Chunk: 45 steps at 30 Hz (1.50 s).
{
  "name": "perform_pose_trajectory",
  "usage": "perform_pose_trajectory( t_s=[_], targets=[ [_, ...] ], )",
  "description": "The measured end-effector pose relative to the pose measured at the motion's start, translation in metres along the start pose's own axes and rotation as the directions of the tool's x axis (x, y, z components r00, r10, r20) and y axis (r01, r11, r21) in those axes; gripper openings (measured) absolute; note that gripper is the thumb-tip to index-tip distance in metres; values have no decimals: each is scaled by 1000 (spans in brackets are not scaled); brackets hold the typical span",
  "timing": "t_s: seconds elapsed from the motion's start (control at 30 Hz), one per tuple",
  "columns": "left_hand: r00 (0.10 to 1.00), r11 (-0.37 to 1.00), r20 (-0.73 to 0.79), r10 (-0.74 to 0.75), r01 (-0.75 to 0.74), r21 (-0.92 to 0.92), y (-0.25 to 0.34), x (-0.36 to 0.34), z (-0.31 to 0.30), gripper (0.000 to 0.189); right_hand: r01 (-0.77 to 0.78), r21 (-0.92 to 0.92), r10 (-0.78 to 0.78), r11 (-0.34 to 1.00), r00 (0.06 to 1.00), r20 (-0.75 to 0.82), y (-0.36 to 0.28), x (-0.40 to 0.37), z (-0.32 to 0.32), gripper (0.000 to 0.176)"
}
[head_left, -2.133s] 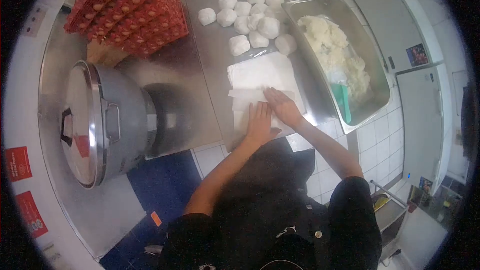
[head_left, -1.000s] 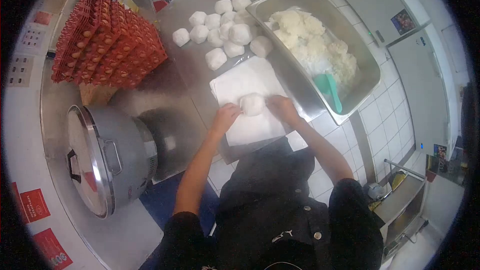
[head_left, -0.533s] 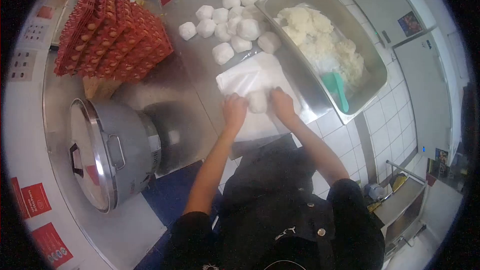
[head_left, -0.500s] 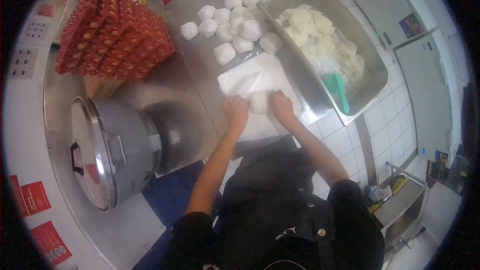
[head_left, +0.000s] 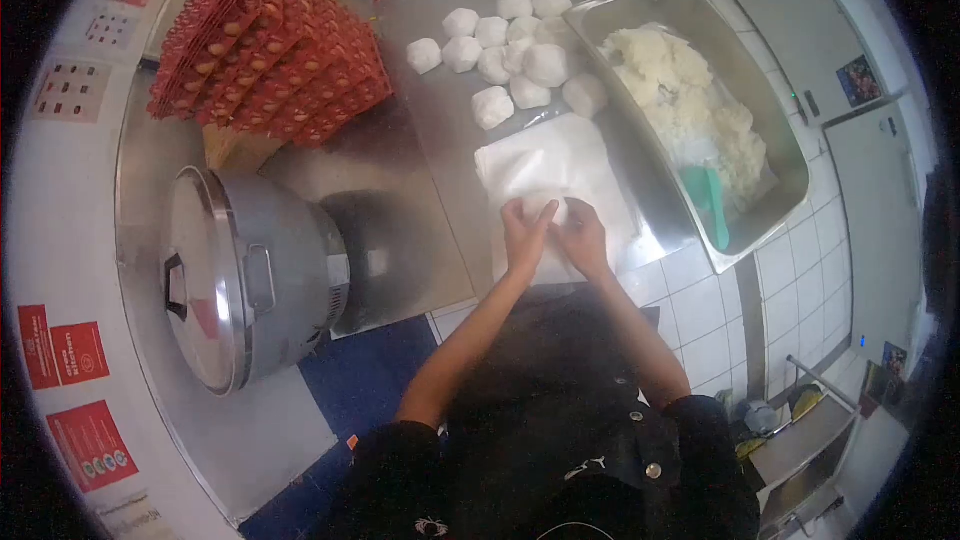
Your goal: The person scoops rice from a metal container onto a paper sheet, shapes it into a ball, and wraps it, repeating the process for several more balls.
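Observation:
A portion of white rice in thin white paper [head_left: 545, 204] lies on a stack of white paper sheets [head_left: 590, 162]. My left hand [head_left: 525, 232] is closed on its left side, thumb pointing up. Around the right side, my right hand [head_left: 583, 237] curls its fingers in a similar grip. The two hands nearly meet, partly hiding the bundle. Beyond the stack sit several rounded white paper-wrapped bundles [head_left: 545, 66]. On the right, a deep steel pan [head_left: 618, 118] holds a mass of white rice [head_left: 680, 90] and a green scoop [head_left: 706, 206].
Tall stacked red trays of eggs [head_left: 285, 50] stand at the back left of the steel table [head_left: 415, 175]. In front of them is a large silver rice cooker [head_left: 285, 260] with its lid on. White tiled floor [head_left: 700, 330] shows below the pan.
My hands have come together from either side of the rice portion, drawing paper up around it. The camera view has shifted, so the table and its contents appear farther right.

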<state>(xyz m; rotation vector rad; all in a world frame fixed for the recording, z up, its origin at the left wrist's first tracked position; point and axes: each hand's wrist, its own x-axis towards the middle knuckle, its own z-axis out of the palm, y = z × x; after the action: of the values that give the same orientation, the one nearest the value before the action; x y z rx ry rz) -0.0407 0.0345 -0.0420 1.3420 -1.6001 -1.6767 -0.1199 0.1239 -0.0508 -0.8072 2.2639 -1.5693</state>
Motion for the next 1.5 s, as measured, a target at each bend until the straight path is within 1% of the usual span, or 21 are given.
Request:
perform_pose_trajectory(
  t_s=[0.03,0.13,0.37,0.47,0.57,0.67,0.73,0.77,0.8,0.83,0.87,0.9,1.07,1.17,1.27,1.3,1.37,1.4,1.43,1.47,1.5],
  targets=[
    [999,996,5,47,-47,79,-7,6,1,79,75,58,-73,996,997,-29,-1,0,2,49],
    [1000,997,-6,-21,21,-72,-15,12,6,78,-57,211,32,976,992,121,-28,1,-2,49],
    [997,994,34,72,-70,-79,4,22,-4,75,-27,-70,38,997,986,165,1,1,10,46],
    [991,993,102,81,-72,-94,6,28,-5,77,-106,62,85,992,958,272,-13,12,3,40],
    [990,986,121,70,-50,-158,13,27,-6,68,-234,51,200,971,908,367,-19,29,-2,42],
    [997,966,5,76,-72,-247,-10,26,-7,67,-399,58,358,915,870,338,3,50,17,43],
    [975,971,28,221,-222,87,-28,18,-23,68,-500,-28,485,865,823,296,-8,65,17,51],
    [958,924,54,281,-286,253,-36,14,-31,68,-529,-42,516,848,805,294,-4,71,20,54],
    [917,820,184,353,-398,412,-32,12,-39,69,-555,-58,546,830,785,292,2,74,23,57],
    [864,678,318,390,-503,536,-28,11,-48,70,-545,60,507,836,810,295,6,73,29,69],
    [801,508,450,394,-598,620,-24,10,-56,71,-521,30,493,853,823,280,10,75,35,71],
    [819,519,486,305,-571,636,-3,4,-59,72,-497,-1,480,868,836,266,6,79,41,73],
    [821,451,513,250,-567,689,-4,4,-60,77,-452,48,410,891,845,342,-41,124,79,76],
    [810,436,527,258,-584,685,-8,6,-60,79,-248,-185,296,951,903,312,-1,140,123,73],
    [808,421,524,269,-588,691,-9,8,-65,78,-116,-488,196,865,974,116,-30,133,121,67],
    [803,426,532,268,-594,682,-10,5,-62,77,-102,-428,159,898,982,99,5,135,141,64],
    [774,454,555,304,-630,630,-24,10,-60,77,-156,-448,205,881,977,63,-33,121,108,69],
    [767,439,565,305,-639,631,-21,10,-60,77,20,-391,27,920,993,115,-20,121,100,71],
    [762,420,568,310,-646,637,-17,9,-64,76,25,-83,-10,996,984,177,-36,113,70,64],
    [754,427,579,310,-655,624,-13,9,-66,75,-63,122,23,991,953,301,-87,105,18,50],
    [750,432,584,310,-659,616,-11,9,-70,73,69,95,-89,993,969,229,-108,100,-22,45]
  ],
)
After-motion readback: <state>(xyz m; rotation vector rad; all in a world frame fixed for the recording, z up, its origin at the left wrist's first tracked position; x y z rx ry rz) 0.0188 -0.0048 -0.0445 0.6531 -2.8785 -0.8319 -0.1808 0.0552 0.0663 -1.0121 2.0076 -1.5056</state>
